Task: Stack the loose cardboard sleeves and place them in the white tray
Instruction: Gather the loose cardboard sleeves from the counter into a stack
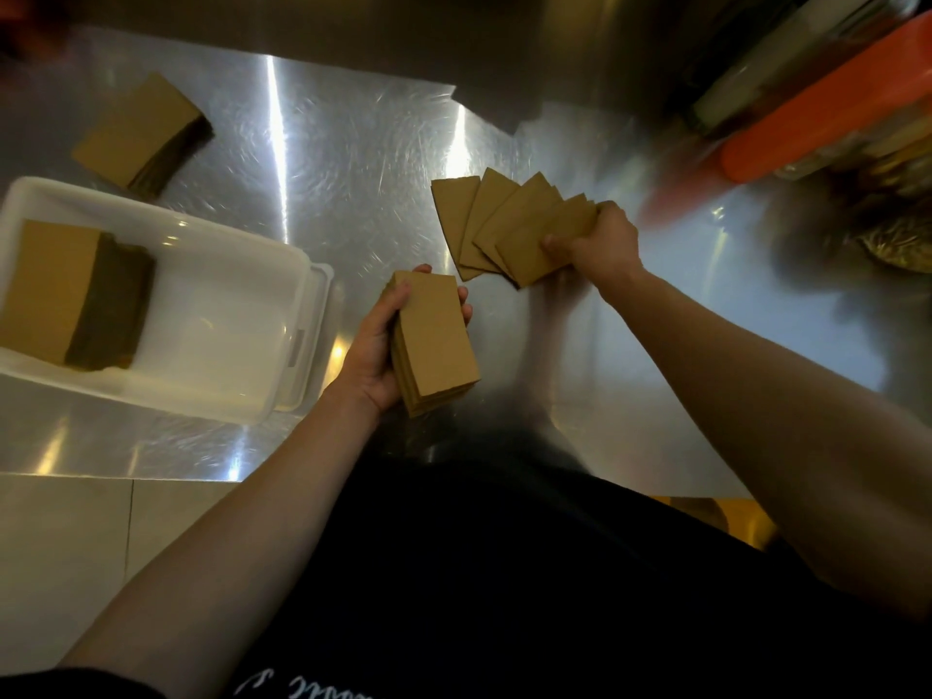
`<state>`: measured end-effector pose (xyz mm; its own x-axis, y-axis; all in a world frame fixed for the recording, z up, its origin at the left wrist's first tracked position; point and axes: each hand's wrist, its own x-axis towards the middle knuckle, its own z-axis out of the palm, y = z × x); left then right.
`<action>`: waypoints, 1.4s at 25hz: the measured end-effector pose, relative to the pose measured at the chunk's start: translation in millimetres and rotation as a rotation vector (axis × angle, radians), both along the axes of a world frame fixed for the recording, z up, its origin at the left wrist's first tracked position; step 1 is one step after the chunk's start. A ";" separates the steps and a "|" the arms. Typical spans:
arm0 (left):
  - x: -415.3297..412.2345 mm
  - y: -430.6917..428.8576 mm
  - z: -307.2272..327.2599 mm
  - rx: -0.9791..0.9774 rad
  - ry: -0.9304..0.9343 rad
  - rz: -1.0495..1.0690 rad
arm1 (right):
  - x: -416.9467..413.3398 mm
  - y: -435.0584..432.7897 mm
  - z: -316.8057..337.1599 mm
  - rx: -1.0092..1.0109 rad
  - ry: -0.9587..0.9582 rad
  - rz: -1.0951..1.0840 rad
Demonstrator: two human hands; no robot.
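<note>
- Left hand (375, 345), low centre: fingers and thumb curled round a squared stack of flat brown cardboard sleeves (436, 343), held over the brushed steel tabletop (343, 158).
- Right hand (597, 247), right of centre: gripping one end of a fan of loose brown cardboard sleeves (509, 227), thumb on the top face. Fan spread out to the left, at least four faces showing. Contact with the tabletop not discernible.
- Fan and squared stack near each other, not touching.
- White rectangular plastic tray (315, 320) on the tabletop, just left of the left hand. Inside, at its left end: a thick pile of brown sleeves (55, 290), top face light, side edges dark.
- Second pile of brown sleeves (141, 131) on the tabletop beyond the tray, apart from it.
- Upper right: blurred orange elongated object (827, 113) with other blurred items beside it, identity not discernible.
- Bottom of view: black garment (504, 572) on the person's torso.
</note>
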<state>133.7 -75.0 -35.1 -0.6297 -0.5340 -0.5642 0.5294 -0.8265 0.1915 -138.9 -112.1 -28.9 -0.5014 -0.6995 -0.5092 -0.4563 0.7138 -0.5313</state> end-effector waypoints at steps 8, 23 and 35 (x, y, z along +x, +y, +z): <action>3.4 -1.4 0.0 -0.007 -0.025 -0.001 | 1.2 21.0 0.8 -0.116 -0.107 0.066; 6.6 -2.7 -1.9 -0.022 -0.040 -0.009 | 23.2 -18.0 -4.8 -0.011 0.302 0.452; 1.6 -2.6 -2.6 -0.024 -0.031 -0.044 | 4.1 20.3 13.9 -0.117 -0.401 -0.100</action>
<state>135.3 -77.5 -37.7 -0.6354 -0.5197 -0.5711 0.4861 -0.8439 0.2271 -134.7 -91.8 -15.0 -0.3486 -0.7219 -0.5978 -0.1287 0.6686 -0.7324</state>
